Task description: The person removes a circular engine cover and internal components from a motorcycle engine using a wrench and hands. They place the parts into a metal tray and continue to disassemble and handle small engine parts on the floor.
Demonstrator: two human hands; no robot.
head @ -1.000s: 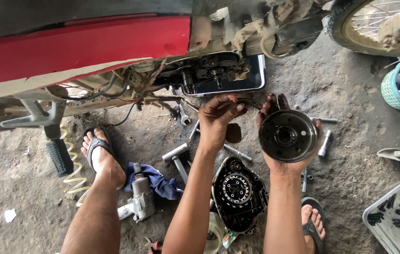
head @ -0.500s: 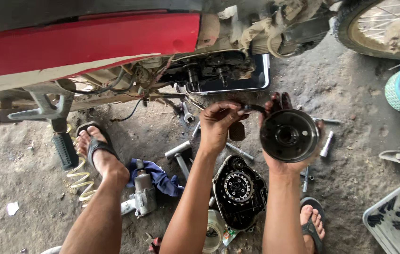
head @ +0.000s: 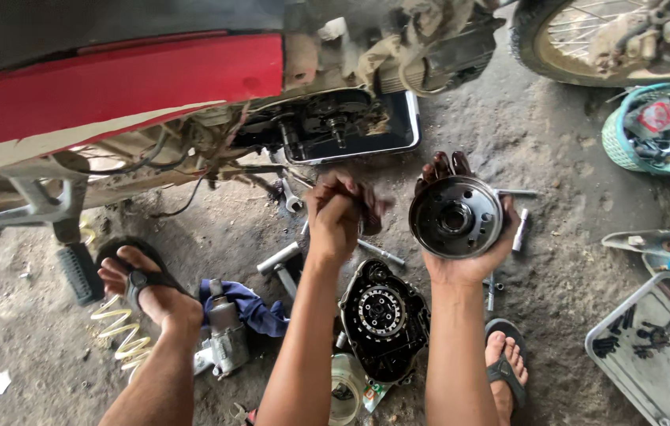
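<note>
My right hand holds up a round, dark metal drum with its open face toward me, fingers wrapped around its back. Just left of the drum, my left hand is blurred with its fingers curled shut; whether anything small is in it I cannot make out. Both hands hover over dirty ground beside a red motorcycle whose open engine side shows gears. Below my hands a black engine cover with a toothed ring lies on the ground.
Sockets and wrenches lie scattered under my hands. An impact tool rests on a blue rag by my left foot. A metal tray sits at the right, a green basket beyond it, a wheel top right.
My left hand has drawn a little away from the drum's rim and closed into a fist. The drum stays held in my right hand.
</note>
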